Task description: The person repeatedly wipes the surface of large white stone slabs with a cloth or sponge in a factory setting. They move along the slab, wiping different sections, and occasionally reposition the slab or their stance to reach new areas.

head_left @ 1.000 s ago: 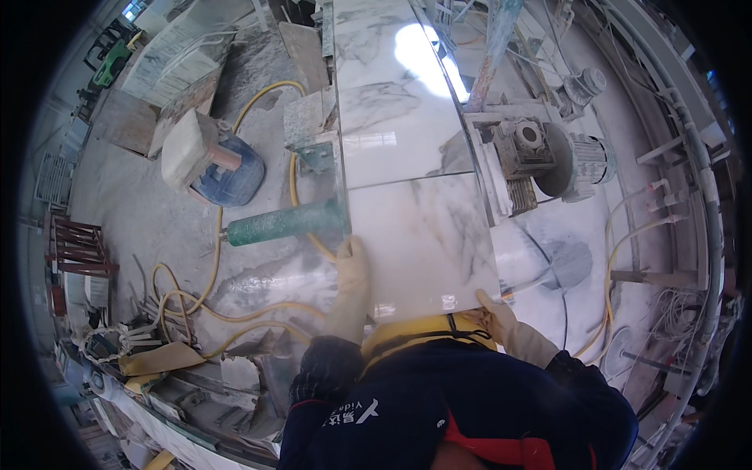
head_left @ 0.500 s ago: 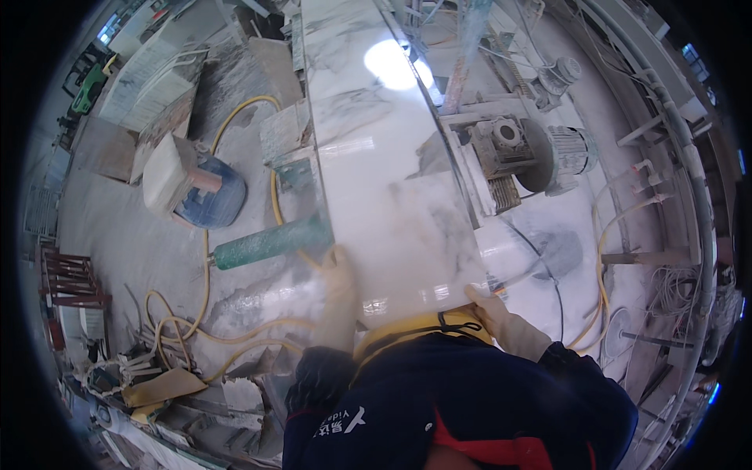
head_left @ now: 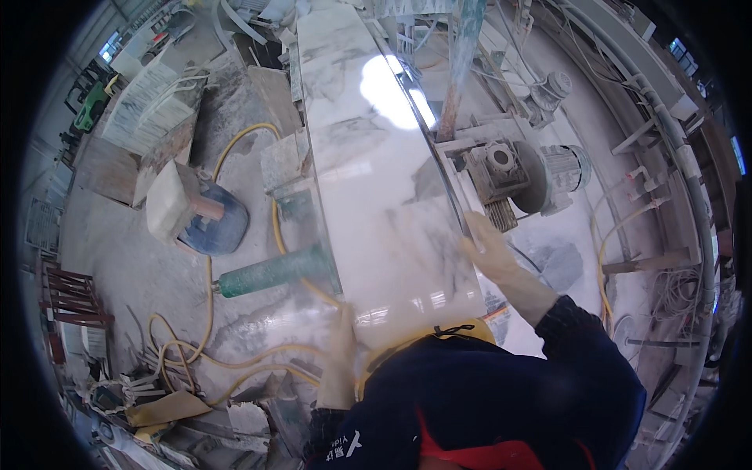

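Has a blurred left hand [head_left: 339, 341] by the near left corner of the marble slab [head_left: 399, 270], cannot tell whether gripping, and an unclenched right hand [head_left: 492, 249] at the right edge, with slab flat before the yellow apron [head_left: 392, 347], right of the green roller [head_left: 270, 272].

Dusty grey floor [head_left: 117, 243] sprawling across the left, reddish-brown slatted rack [head_left: 74, 296] at the frame's far left, bluish window [head_left: 110, 47] glowing upper left!
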`<action>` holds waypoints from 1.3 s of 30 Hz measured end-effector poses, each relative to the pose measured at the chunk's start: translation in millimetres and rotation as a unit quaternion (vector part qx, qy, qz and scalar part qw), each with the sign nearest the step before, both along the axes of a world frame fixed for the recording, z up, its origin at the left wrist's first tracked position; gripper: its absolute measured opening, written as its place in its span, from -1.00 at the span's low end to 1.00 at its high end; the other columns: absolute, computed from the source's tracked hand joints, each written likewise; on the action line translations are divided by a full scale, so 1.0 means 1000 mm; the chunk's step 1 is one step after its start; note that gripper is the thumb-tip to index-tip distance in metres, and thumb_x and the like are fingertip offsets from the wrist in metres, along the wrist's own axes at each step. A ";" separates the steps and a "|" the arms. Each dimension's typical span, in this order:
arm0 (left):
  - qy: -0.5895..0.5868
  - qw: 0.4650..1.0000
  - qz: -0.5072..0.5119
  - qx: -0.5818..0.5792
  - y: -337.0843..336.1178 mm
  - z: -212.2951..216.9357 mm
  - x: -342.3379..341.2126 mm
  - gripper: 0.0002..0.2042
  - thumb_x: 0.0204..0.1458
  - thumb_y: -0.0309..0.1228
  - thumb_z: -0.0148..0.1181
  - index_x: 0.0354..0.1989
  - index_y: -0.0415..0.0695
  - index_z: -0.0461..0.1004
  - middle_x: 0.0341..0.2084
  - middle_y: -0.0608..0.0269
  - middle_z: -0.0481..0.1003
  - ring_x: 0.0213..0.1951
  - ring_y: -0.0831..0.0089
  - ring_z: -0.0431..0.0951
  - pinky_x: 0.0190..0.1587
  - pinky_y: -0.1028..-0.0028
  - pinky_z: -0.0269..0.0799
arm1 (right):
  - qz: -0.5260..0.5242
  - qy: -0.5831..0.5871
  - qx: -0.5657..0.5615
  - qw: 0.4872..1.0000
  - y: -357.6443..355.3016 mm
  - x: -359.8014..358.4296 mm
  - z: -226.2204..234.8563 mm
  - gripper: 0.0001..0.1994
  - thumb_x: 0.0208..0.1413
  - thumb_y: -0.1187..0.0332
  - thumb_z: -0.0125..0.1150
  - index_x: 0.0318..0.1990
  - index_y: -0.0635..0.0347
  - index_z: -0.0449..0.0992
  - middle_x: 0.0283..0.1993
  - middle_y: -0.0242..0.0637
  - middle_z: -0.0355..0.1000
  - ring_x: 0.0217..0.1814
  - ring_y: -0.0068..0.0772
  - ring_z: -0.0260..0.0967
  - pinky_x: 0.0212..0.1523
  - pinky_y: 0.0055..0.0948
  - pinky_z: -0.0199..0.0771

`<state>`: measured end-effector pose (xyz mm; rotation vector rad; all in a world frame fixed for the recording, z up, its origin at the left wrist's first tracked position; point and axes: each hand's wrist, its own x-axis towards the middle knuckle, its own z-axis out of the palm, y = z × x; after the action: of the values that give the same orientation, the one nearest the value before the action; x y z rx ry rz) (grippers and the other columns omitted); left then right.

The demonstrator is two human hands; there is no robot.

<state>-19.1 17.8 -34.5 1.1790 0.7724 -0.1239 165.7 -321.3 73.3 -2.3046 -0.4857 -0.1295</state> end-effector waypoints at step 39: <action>0.104 0.975 0.136 -0.141 -0.013 0.011 -0.024 -0.51 0.16 -0.04 0.28 0.16 -0.10 0.52 -0.17 0.21 0.55 -0.22 0.46 0.57 -0.17 0.45 0.53 | 0.188 -0.063 -0.142 0.970 0.150 0.098 -0.073 -0.27 0.27 -0.02 0.07 0.45 0.30 0.23 0.59 0.10 -0.01 0.67 0.09 -0.22 0.62 -0.04 -0.33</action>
<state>-42.8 4.9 -23.3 0.7897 1.0567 -0.1269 264.0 -171.3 0.3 -2.4398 -1.0565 -0.0208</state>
